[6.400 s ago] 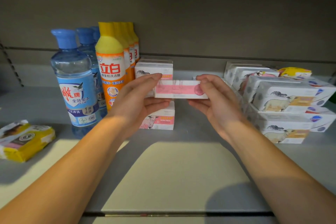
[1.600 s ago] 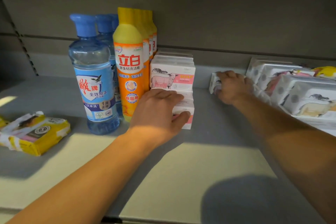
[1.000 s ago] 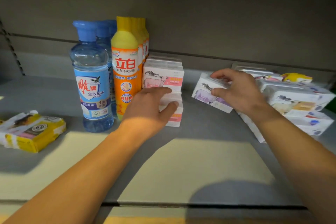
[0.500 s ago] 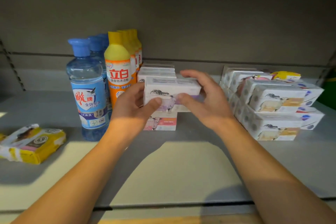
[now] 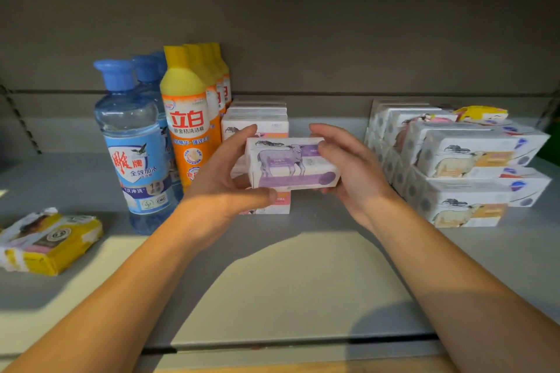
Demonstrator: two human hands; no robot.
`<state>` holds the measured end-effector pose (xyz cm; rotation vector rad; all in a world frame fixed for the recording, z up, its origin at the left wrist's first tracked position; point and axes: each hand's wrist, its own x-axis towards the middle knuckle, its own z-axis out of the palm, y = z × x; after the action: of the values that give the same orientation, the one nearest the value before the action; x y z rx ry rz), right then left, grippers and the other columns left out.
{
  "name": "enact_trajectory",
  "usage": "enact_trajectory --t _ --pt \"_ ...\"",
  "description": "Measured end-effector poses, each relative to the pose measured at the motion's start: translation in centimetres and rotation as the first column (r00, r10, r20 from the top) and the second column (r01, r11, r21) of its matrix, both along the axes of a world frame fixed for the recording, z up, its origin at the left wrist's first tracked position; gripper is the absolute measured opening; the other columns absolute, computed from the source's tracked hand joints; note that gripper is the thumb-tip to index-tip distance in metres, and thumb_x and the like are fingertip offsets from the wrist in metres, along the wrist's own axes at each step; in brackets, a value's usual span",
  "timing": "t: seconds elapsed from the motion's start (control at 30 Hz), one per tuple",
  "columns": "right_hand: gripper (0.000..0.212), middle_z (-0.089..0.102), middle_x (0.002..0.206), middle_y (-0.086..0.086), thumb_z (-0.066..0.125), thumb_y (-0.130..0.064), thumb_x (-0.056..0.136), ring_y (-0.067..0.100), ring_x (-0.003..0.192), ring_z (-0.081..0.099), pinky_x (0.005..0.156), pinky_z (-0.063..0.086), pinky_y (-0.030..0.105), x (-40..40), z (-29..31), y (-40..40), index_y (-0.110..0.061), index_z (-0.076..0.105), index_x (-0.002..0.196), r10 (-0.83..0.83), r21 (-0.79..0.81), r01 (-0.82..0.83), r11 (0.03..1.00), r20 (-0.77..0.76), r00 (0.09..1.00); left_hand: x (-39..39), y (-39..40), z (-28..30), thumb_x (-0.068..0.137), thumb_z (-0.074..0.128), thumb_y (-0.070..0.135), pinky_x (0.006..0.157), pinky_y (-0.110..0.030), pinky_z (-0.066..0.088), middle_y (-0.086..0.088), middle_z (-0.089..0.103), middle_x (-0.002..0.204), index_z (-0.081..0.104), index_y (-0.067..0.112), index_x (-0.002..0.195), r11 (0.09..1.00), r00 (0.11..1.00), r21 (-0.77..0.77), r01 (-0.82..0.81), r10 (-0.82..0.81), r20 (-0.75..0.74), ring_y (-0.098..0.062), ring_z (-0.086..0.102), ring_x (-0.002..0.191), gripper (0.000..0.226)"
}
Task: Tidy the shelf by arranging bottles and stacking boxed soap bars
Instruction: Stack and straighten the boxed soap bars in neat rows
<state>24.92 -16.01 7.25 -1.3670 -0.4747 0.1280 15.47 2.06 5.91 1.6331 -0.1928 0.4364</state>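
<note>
Head view: we record a purple-labelled soap box [image 5: 292, 164] held in the air between both hands, in front of the upper part of the pink-labelled box stack [image 5: 257, 127]. Our left hand [image 5: 222, 183] grips its left end, thumb curled beneath. Our right hand [image 5: 353, 169] holds its right end, fingers bent round the side. Taking that stack as landmark: the orange bottles [image 5: 191, 130] stand touching its left side, the blue bottles [image 5: 135, 145] further left, a yellow packet [image 5: 50, 241] far left. Well apart to its right sit stacked white boxes [image 5: 463, 157]. All rest on the grey shelf [image 5: 303, 275].
</note>
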Motion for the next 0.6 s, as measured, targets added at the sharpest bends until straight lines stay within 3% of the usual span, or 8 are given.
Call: enact_trajectory --t 0.1,0.2,0.3,0.37,0.47,0.53,0.6 --pt "0.023 0.071 0.08 0.006 0.054 -0.015 0.094 0.019 0.053 0.058 0.041 0.04 0.022 -0.03 0.14 -0.11 -0.023 0.076 0.095 0.097 0.022 -0.095 0.995 -0.155 0.983 -0.22 0.15 0.13 0.063 0.079 0.003 0.087 -0.039 0.057 0.004 0.056 0.138 0.047 0.037 0.139 1.0 1.0 0.029 -0.01 0.01 0.014 -0.018 0.062 0.118 0.089" --pt "0.015 0.065 0.073 0.007 0.062 -0.024 0.088 0.017 0.047 0.055 0.041 0.042 0.022 -0.23 0.49 -0.16 -0.018 0.076 0.09 0.187 0.088 -0.169 0.982 -0.271 0.944 -0.09 0.18 0.07 0.064 0.087 0.012 0.078 -0.037 0.06 -0.009 0.065 0.124 0.059 0.026 0.126 0.995 0.994 0.012 -0.094 0.094 0.063 -0.024 0.071 0.098 0.069" --pt "0.028 0.067 0.093 0.01 0.064 -0.018 0.082 0.022 0.062 0.067 0.058 0.056 0.028 -0.44 0.38 -0.2 -0.009 0.067 0.109 0.361 0.263 -0.313 0.913 -0.162 0.918 0.25 0.18 0.35 0.069 0.077 0.036 0.063 -0.033 0.06 -0.017 0.073 0.096 0.066 0.015 0.104 0.96 0.966 -0.123 -0.25 0.255 0.029 -0.027 0.072 0.07 0.043" --pt "0.025 0.068 0.096 0.007 0.061 -0.003 0.089 0.021 0.058 0.064 0.054 0.054 0.027 -0.81 0.01 -0.07 -0.011 0.064 0.113 0.287 0.118 -0.286 0.951 0.008 0.958 0.34 0.32 0.41 0.069 0.067 0.048 0.054 -0.029 0.059 -0.014 0.075 0.087 0.068 0.016 0.092 0.925 0.945 -0.191 -0.328 0.321 -0.065 -0.025 0.071 0.061 0.04" --pt "0.012 0.068 0.082 0.002 0.06 -0.013 0.095 0.016 0.045 0.047 0.042 0.037 0.024 -0.91 -0.33 0.04 -0.015 0.067 0.104 0.044 -0.115 -0.022 0.993 0.189 0.981 0.22 0.56 0.33 0.078 0.065 0.046 0.049 -0.027 0.056 -0.011 0.074 0.074 0.069 0.014 0.079 0.916 0.937 -0.202 -0.347 0.33 -0.114 -0.023 0.067 0.052 0.032" --pt "0.015 0.064 0.07 0.005 0.062 -0.025 0.094 0.015 0.049 0.045 0.042 0.034 0.024 -0.54 -0.35 -0.1 -0.012 0.069 0.093 -0.063 -0.109 0.082 0.991 0.165 0.984 0.05 0.49 0.28 0.083 0.066 0.04 0.047 -0.027 0.052 -0.013 0.069 0.067 0.071 0.011 0.081 0.944 0.96 -0.177 -0.278 0.266 -0.087 -0.023 0.063 0.05 0.03" --pt "0.02 0.066 0.072 0.006 0.061 -0.031 0.092 0.018 0.056 0.048 0.042 0.035 0.025 -0.42 -0.07 -0.16 -0.013 0.069 0.095 -0.12 -0.073 0.125 0.989 0.069 0.99 -0.12 0.14 0.25 0.08 0.072 0.043 0.048 -0.027 0.052 -0.014 0.069 0.068 0.073 0.01 0.084 0.967 0.979 -0.156 -0.199 0.188 -0.084 -0.023 0.063 0.052 0.033"
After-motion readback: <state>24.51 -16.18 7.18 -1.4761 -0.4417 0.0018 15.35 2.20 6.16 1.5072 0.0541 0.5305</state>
